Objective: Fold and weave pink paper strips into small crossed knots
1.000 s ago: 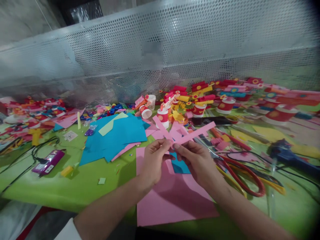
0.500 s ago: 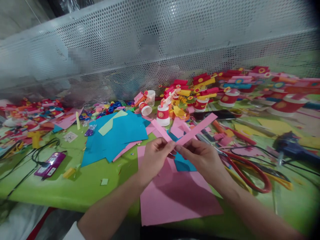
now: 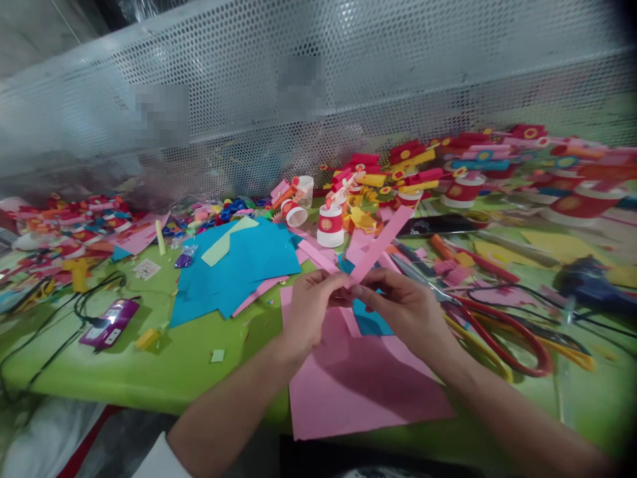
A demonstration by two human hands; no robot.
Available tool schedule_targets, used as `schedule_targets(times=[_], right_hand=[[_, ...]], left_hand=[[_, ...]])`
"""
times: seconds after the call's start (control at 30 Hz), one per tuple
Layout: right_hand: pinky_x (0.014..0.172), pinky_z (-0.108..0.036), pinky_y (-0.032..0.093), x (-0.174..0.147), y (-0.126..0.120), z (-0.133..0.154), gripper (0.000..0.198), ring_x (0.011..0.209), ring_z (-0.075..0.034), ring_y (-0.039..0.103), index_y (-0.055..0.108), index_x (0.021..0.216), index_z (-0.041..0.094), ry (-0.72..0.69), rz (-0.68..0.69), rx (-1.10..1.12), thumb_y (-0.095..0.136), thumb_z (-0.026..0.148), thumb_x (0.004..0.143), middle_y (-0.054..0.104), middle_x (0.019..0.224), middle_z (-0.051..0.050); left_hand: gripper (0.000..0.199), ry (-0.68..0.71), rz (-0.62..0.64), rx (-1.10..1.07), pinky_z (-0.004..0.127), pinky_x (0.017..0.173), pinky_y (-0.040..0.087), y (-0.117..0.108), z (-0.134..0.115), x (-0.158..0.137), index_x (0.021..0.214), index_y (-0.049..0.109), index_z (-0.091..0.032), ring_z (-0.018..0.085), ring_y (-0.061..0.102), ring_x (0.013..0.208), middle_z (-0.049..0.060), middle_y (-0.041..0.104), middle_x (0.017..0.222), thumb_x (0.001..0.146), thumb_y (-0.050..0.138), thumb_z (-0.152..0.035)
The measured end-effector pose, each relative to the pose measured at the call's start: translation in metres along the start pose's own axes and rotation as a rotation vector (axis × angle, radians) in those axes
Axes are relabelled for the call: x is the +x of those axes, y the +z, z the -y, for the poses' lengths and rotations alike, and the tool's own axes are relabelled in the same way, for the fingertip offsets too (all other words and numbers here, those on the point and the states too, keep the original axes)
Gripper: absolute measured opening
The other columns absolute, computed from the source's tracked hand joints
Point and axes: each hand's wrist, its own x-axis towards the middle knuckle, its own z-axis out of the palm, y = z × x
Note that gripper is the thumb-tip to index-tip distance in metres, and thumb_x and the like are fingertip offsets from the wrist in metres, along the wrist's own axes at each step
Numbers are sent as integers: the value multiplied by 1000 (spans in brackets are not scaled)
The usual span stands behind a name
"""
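Between my two hands are pink paper strips [image 3: 382,244] that cross in a V, pinched close to where they meet. My left hand [image 3: 312,307] is closed, thumb and fingers pressing the strips from the left. From the right, my right hand [image 3: 404,305] is closed on the strips too, its fingertips near my left thumb. Whether it is one folded strip or two, I cannot tell. Below my hands a pink paper sheet [image 3: 358,392] lies on the green table, with a piece of blue paper [image 3: 371,317] on its far edge.
Red-handled scissors [image 3: 507,332] lie right of my right hand. Blue sheets [image 3: 243,265] are spread to the left, near a purple power strip [image 3: 110,323] with cables. Paper cups with red bands [image 3: 330,226] and coloured paper rolls line the back, before a perforated metal panel [image 3: 348,66].
The right-hand arm of the pink strip has swung steeper and inward, towards the left one. My hands stay closed on it; the whole view has shifted slightly.
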Motion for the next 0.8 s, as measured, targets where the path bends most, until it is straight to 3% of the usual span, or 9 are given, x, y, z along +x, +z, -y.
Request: schedule_targets(times=[0.13, 0.3, 0.6, 0.8], right_hand=[[55, -27, 44, 2, 0, -2, 30, 63, -14, 54, 74, 81, 21, 12, 12, 33, 79, 51, 78, 66, 72, -1], [61, -30, 50, 2, 0, -7, 27, 69, -18, 60, 76, 90, 23, -8, 16, 40, 79, 48, 79, 69, 79, -2], [73, -35, 57, -3, -2, 1, 19, 85, -22, 70, 78, 105, 28, -434, -45, -367, 63, 28, 94, 74, 97, -7], [75, -34, 58, 0, -4, -4, 22, 85, -21, 71, 78, 109, 27, -506, -31, -440, 59, 23, 96, 75, 99, -7]], left_hand=[[12, -40, 16, -19, 28, 63, 52, -4, -1, 3, 67, 72, -14, 14, 63, 58, 4, 67, 61, 69, 77, -25], [18, -65, 28, -35, 28, 63, 52, -7, -4, 5, 65, 72, -14, 14, 62, 55, 4, 66, 59, 69, 79, -30], [18, -71, 25, 14, 27, 60, 48, -1, -16, -3, 59, 70, -16, 14, 60, 61, 6, 68, 64, 73, 75, -26], [23, -105, 56, -8, 28, 62, 48, -2, -16, 0, 63, 72, -15, 14, 60, 59, 7, 70, 66, 69, 82, -34]])
